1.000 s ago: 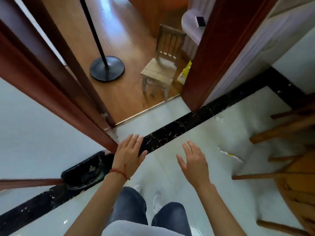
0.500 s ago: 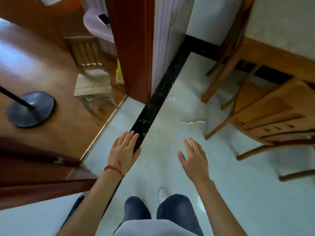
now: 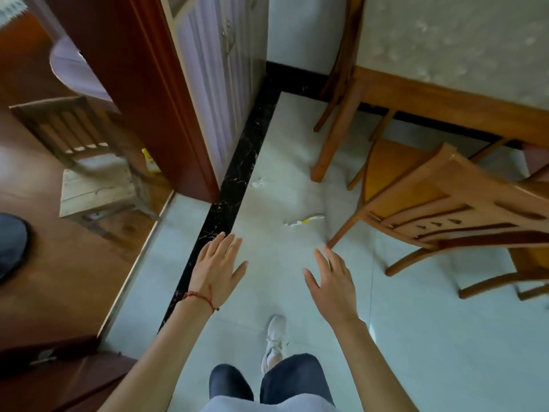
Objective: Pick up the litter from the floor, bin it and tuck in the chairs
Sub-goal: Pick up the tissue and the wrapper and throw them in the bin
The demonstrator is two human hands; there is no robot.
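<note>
Head cam's a bit smeary, but I've got both palms down, fingers spread and holding nothing: left hand (image 3: 218, 264), right hand (image 3: 332, 281), probably just free for the reach. Yellow-and-white wrapper (image 3: 303, 220) lies on the tile ahead beside the pulled-out chair (image 3: 439, 209); what looks like a crumpled tissue (image 3: 258, 183) sits near the black marble strip (image 3: 234, 185).

A wooden chair (image 3: 451, 209) runs off the right edge, its seat partly under the counter (image 3: 445, 96). Two litter scraps (image 3: 303, 221) on the floor are too small to identify. A dark round base (image 3: 12, 245) is cut off at left.
</note>
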